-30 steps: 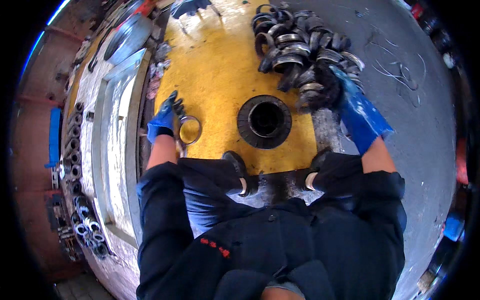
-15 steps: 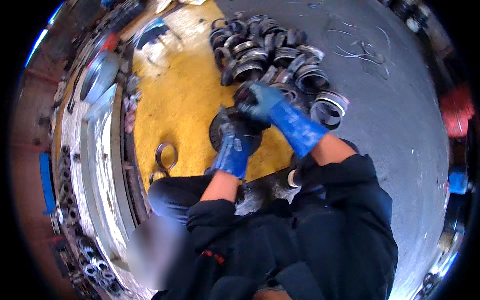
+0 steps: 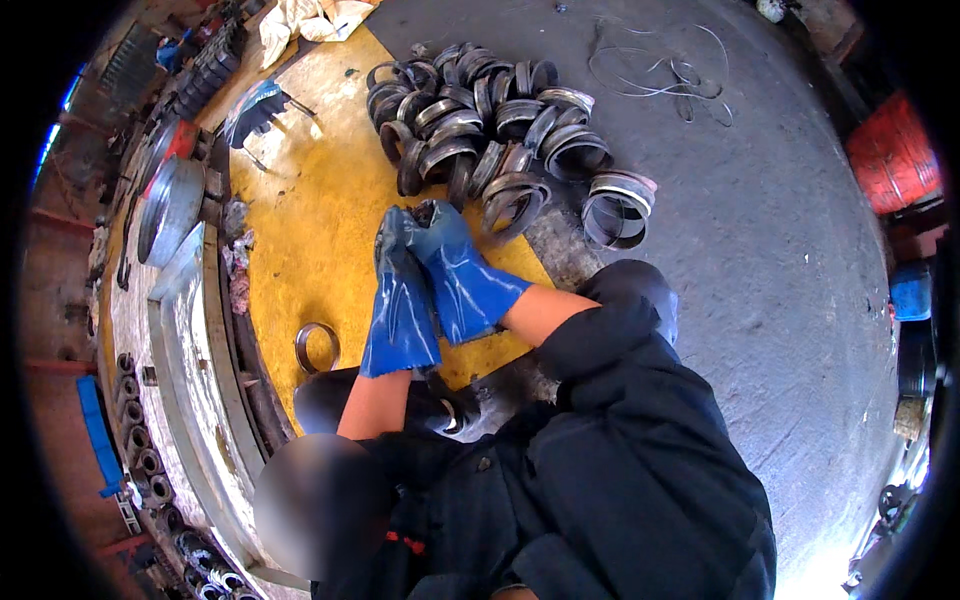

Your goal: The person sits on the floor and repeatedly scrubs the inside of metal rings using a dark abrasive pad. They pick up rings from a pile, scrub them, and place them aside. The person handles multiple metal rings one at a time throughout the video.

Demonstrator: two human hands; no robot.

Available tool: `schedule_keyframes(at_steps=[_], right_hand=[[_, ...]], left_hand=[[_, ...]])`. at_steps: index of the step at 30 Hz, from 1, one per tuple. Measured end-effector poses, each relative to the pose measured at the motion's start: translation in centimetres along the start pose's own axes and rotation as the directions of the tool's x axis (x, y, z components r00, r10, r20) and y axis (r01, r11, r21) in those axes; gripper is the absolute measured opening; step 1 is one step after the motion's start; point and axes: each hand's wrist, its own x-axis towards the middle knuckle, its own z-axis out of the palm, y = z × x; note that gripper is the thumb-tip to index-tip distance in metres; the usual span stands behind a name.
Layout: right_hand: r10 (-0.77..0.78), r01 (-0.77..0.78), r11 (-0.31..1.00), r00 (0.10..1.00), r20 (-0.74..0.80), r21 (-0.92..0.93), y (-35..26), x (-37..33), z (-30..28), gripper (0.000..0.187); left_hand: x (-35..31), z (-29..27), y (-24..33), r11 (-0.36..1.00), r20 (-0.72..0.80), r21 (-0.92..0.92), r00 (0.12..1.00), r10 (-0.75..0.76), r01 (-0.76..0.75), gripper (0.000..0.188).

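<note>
1. While the blue-gloved left hand and right hand sit together over the yellow floor, a dark piece shows between them, mostly hidden.
2. Fingers curl inward; whether they pinch it, I cannot tell.
3. Just beyond lies a heap of dark rings; one separate ring rests left of the hands.

Red drum near blue container, looped wire on grey floor

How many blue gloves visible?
2: left glove on the left hand, right glove on the right hand, close together above the yellow floor. More may be hidden.
</note>
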Motion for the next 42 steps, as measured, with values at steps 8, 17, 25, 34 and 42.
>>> schedule_keyframes(at_steps=[8,17,25,34,42], right_hand=[[-0.267,0.533,0.53,0.843,0.467,-0.66,2.0,2.2,-11.2,0.02],[0.388,-0.311,0.895,0.897,0.213,-0.319,10.3,10.0,-14.8,0.029],[0.326,0.102,0.76,0.794,0.512,-0.642,11.3,13.2,-14.4,0.037],[0.499,0.342,0.516,0.625,0.6,-0.786,8.0,9.4,-11.7,0.05],[0.454,-0.145,0.759,0.816,0.357,-0.635,6.9,1.9,-3.9,0.051]], left_hand=[[-1.3,-0.6,5.3,0.9,-0.112,0.436,0.993,0.028,0.024,0.047],[1.9,-4.4,4.4,0.87,-0.139,0.486,0.99,-0.011,0.078,0.049],[0.7,-3.6,8.1,0.955,-0.29,0.247,0.953,-0.091,0.166,0.043],[0.5,-6.2,7.8,0.931,-0.258,0.341,0.965,-0.042,0.132,0.051],[0.5,-9.0,0.2,0.968,0.008,0.234,0.995,-0.097,0.093,0.058]])
